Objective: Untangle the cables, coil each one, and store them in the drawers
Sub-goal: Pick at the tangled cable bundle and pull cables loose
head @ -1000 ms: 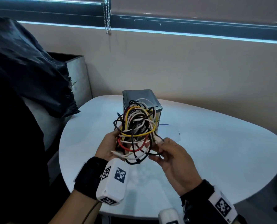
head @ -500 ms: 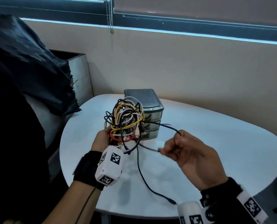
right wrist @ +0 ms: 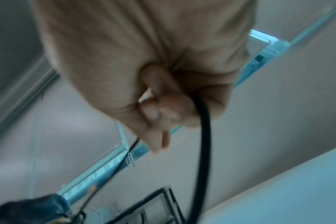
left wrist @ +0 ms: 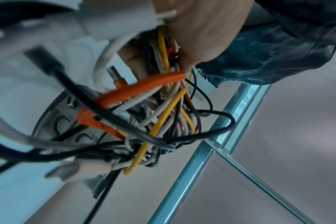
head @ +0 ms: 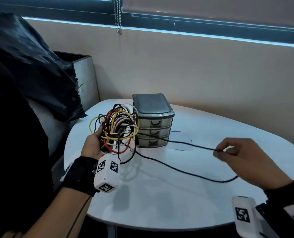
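The left hand (head: 93, 145) is curled round the tangled bundle of red, yellow, white and black cables (head: 118, 129), holding it up just beside the small grey plastic three-drawer cabinet (head: 154, 121), on that cabinet's left. The right hand (head: 242, 155) sits well to the cabinet's right, thumb and fingertips pinching one thin black cable (head: 185, 143); the right wrist view shows the strand passing through the closed fingers (right wrist: 163, 109).

That black cable runs from the bundle past the cabinet's lowest drawer front to the pinch, close to a straight line from left to right. A second slack run of it leaves the bundle, crosses the white oval desk (head: 160, 194) in front of the cabinet and curves back toward the right hand. So the pull axis lies left-right along the cabinet's front, and the right hand is the one to draw it clear while the left anchors the bundle; judging by the taut run, it is not yet free.

Counts: one bundle, one cable partly drawn out, one cabinet with three drawers, all of them shut. How many cables remain in the tangle I cannot tell; at least four colours show.
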Motion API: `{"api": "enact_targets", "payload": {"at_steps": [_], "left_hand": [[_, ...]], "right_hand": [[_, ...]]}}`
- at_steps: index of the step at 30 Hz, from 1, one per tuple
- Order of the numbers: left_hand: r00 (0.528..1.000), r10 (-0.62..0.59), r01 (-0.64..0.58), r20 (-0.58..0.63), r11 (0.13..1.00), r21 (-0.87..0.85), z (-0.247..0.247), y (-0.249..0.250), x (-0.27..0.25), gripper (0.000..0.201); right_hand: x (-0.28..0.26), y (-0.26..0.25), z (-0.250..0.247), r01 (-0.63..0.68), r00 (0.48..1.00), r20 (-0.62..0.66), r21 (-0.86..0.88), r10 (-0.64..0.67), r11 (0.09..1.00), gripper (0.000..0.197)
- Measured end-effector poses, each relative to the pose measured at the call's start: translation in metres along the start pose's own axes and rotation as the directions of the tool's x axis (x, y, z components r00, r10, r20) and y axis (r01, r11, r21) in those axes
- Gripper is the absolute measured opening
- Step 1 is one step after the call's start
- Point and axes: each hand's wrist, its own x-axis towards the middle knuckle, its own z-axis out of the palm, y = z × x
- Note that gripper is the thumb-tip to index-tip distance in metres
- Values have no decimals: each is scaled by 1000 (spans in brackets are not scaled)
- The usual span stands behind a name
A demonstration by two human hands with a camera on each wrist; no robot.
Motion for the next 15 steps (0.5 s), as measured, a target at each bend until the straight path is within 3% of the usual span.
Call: {"api": "enact_targets", "payload": {"at_steps": [2,3,5,6,7,8,11,15], "left_hand": [[999,-10,12,37,998,-55,3,-1,-2,50],[1000,5,-2,29,995,-95,0,-1,0,55],[1000,25,-23,17,995,-102,-6,0,5,51],[1000,26,-26,5,994,-106,-9,2,5,46],[1000,25,-26,-10,995,-99,-12,3,6,45],[999,34,-38,-32,992,-119,-17,5,7,48],[998,44,-49,-34,984,-171,-19,13,5,44],[996,85,-77,27,971,-225,-21,19,0,26]], "right_hand": [[4,4,1,25,946,-325,102,10,994,19],[7,7,0,33,908,-412,264,82,964,18],[13,10,-2,24,888,-377,610,264,792,21],[15,11,-3,-1,896,-319,692,307,722,25],[16,14,-5,-33,901,-292,691,321,722,31],[17,17,-7,-59,898,-307,624,314,779,39],[16,20,-12,-124,887,-405,254,222,959,57],[28,34,-8,-182,912,-357,85,201,980,54]]}}
